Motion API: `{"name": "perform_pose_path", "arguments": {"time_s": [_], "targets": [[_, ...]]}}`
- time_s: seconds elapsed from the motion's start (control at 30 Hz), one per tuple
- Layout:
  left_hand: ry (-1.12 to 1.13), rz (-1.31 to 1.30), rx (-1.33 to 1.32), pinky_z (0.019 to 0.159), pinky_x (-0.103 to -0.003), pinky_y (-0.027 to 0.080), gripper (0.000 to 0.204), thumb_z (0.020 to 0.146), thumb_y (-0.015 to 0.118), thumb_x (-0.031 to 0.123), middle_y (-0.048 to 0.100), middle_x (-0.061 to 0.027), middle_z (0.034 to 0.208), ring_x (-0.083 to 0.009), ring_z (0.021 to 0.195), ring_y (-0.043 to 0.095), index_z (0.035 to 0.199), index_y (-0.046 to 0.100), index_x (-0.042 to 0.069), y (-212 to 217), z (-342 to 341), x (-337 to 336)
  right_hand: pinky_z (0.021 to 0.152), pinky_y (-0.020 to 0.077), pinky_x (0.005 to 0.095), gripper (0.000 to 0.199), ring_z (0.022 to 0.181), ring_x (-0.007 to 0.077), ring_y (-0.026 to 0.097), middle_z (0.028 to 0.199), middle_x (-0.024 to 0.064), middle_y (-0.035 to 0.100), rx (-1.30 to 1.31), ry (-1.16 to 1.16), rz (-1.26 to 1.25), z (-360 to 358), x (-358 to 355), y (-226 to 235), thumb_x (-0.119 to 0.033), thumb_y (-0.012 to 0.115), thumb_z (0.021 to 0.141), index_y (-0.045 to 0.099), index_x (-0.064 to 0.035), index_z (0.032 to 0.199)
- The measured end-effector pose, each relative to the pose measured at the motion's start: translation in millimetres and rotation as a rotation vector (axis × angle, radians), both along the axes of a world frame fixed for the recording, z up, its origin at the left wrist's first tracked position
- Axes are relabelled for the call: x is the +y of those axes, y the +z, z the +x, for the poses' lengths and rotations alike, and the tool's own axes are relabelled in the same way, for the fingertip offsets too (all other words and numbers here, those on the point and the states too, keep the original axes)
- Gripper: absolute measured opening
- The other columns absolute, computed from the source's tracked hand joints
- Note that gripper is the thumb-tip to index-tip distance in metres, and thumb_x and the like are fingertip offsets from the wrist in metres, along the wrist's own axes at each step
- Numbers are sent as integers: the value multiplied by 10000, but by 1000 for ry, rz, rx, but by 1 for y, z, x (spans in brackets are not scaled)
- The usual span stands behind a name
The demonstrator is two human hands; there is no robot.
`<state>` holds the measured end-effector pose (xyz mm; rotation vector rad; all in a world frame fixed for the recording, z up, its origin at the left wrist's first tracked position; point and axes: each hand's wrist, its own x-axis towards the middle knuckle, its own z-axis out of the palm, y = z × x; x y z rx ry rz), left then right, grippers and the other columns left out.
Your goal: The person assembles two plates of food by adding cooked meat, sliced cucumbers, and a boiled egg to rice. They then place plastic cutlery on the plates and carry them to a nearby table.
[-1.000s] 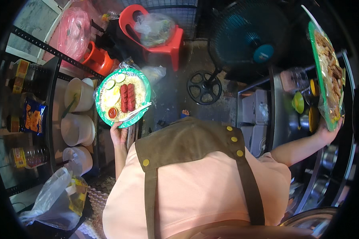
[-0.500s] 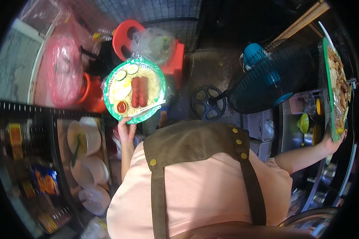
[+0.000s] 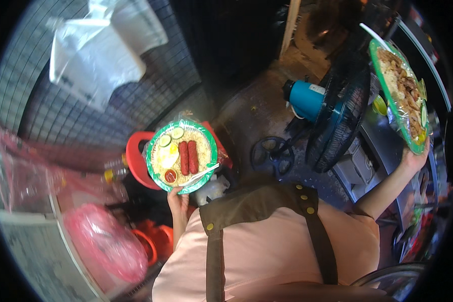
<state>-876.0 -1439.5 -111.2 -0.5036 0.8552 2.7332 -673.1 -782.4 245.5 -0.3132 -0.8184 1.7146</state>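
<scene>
My left hand (image 3: 177,200) grips the near rim of a round green-edged plate (image 3: 214,146), its thumb over the edge. On that plate lie rice, two red sausages (image 3: 189,157), a fried egg (image 3: 167,157), cucumber slices (image 3: 171,136), a small cup of red sauce (image 3: 170,176) and a white plastic utensil (image 3: 204,172). Out to the right, my right hand (image 3: 417,157) holds the lower end of a second green plate (image 3: 389,100), seen tilted. It carries rice and browned meat pieces (image 3: 406,89) under clear wrap, with a white utensil (image 3: 371,32) sticking out past its far end.
A standing fan (image 3: 332,118) with a blue motor housing stands on the floor between the plates. Behind the left plate is a red chair (image 3: 137,160). White plastic bags (image 3: 98,55) hang on a wire grid at upper left. A pink plastic bag (image 3: 105,241) lies at lower left.
The view has swung leftward shelves out and hanging white bags in. Both hands still hold their plates; the left plate appears lower and further right, the right plate further left and higher.
</scene>
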Motion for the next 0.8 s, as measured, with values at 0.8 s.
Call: {"name": "perform_pose_path", "arguments": {"time_s": [0.8], "targets": [[-529,129,117,920,-470,481,538,699,467,-89,520,-198,1220,-341,1093,542,1231,397,-64,54,-308,278,1013,359,459,405,1154,314,502,1249,185,529,221,322,85,-103,-37,-34,-248,410,930,491,22,1221]]}}
